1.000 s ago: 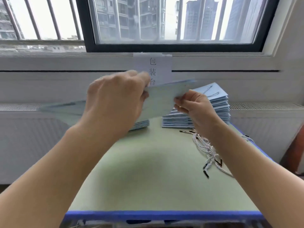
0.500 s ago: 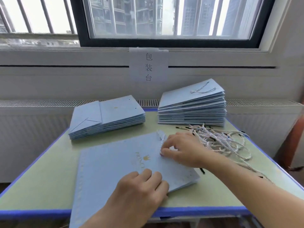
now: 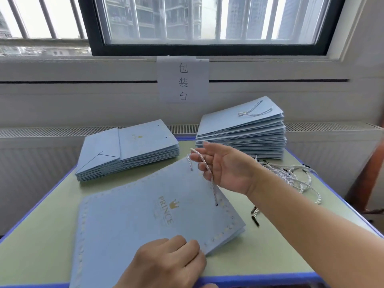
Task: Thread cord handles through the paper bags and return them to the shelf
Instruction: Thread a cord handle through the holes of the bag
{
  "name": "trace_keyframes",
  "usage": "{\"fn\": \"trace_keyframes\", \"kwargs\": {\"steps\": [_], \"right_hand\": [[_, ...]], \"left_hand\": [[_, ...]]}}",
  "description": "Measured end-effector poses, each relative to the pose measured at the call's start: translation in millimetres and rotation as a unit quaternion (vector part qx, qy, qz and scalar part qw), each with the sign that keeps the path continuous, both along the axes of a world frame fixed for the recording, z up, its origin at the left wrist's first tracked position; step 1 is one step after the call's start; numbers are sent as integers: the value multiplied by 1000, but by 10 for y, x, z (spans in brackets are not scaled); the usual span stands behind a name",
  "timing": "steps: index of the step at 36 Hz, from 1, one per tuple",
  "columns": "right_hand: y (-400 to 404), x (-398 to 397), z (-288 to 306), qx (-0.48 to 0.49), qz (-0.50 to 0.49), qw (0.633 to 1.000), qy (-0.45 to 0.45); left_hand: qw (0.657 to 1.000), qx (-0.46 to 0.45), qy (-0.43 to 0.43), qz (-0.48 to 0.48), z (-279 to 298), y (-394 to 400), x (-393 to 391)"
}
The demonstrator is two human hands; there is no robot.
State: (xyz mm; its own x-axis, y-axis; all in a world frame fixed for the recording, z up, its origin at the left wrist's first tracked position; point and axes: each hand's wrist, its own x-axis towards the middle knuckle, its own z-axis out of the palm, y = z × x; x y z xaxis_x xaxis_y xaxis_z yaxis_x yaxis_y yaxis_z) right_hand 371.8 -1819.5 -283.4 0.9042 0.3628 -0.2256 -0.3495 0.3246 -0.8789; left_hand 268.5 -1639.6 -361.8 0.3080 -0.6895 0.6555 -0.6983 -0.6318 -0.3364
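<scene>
On a green-topped table (image 3: pixel 52 231) edged in blue, a pale blue paper bag (image 3: pixel 145 217) printed "PRINCE" with a gold crown lies flat, its near end hanging past the front edge. A twisted white cord handle (image 3: pixel 204 163) arches up from two holes near the bag's far end, looped over the spread, lightly bent fingers of the right hand (image 3: pixel 226 169), which is raised palm-up just above the bag. The left hand (image 3: pixel 166 265) presses down on the bag's near right corner, its fingers curled under with knuckles together. Behind the bag to the left sits a stack of flat bags without handles (image 3: pixel 128 150); to the right, a taller stack with corded bags (image 3: pixel 243 132). Loose cords (image 3: pixel 291 177) lie tangled beside the right forearm. A paper sign (image 3: pixel 182 80) with Chinese characters hangs below the window (image 3: pixel 207 19).
</scene>
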Motion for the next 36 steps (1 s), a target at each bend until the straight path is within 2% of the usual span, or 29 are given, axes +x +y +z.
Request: {"fn": "trace_keyframes", "kwargs": {"steps": [4, 6, 8, 10, 13, 14, 15, 16, 17, 18, 19, 20, 21, 23, 25, 26, 28, 32, 34, 36], "right_hand": [[16, 291, 19, 78, -95, 988, 89], [-20, 445, 23, 74, -145, 982, 96], [-49, 541, 32, -14, -168, 984, 63], [-13, 564, 39, -136, -156, 978, -14], [131, 420, 89, -266, -38, 948, -173], [197, 318, 116, -315, 24, 923, -222], [259, 205, 138, -382, 86, 879, -271], [310, 109, 151, -467, 139, 811, -323], [347, 30, 141, -553, 168, 723, -379], [367, -41, 120, -623, 167, 631, -431], [365, -90, 92, -667, 135, 571, -460], [335, -118, 69, -681, 88, 558, -466], [269, -119, 42, -684, 42, 570, -453], [85, -65, -13, -713, -26, 583, -388], [-97, 1, -86, -747, -31, 584, -316], [-166, 10, -132, -751, -22, 593, -290], [-242, -2, -235, -729, -13, 636, -253], [-232, -63, -327, -647, -31, 725, -232], [-180, -122, -324, -602, -38, 763, -233], [-124, -184, -311, -571, -48, 782, -246]], "left_hand": [[1000, 23, -10, 2, -13, 29, 33], [999, 40, -5, 3, -45, 54, 47], [999, 44, 8, 3, -76, 59, 50], [999, 48, 18, 5, -74, 73, 43], [998, 50, 30, -1, -52, 102, 37], [998, 50, 34, -1, -45, 103, 33], [998, 47, 36, 1, -38, 99, 32], [998, 42, 42, 4, -32, 95, 30], [998, 35, 47, 6, -21, 91, 30], [998, 29, 50, 4, -18, 94, 36], [998, 28, 54, -1, -15, 105, 47], [997, 28, 67, -6, 3, 122, 60], [995, 22, 99, -14, 28, 143, 82], [975, -39, 216, -25, 165, 173, 127], [937, -139, 321, -7, 363, 162, 262], [922, -174, 345, 13, 434, 148, 372], [902, -230, 362, 39, 516, 92, 662], [828, -298, 460, 118, 430, -52, 1278], [780, -312, 522, 148, 324, -135, 1421], [724, -339, 578, 162, 259, -238, 1469]]}}
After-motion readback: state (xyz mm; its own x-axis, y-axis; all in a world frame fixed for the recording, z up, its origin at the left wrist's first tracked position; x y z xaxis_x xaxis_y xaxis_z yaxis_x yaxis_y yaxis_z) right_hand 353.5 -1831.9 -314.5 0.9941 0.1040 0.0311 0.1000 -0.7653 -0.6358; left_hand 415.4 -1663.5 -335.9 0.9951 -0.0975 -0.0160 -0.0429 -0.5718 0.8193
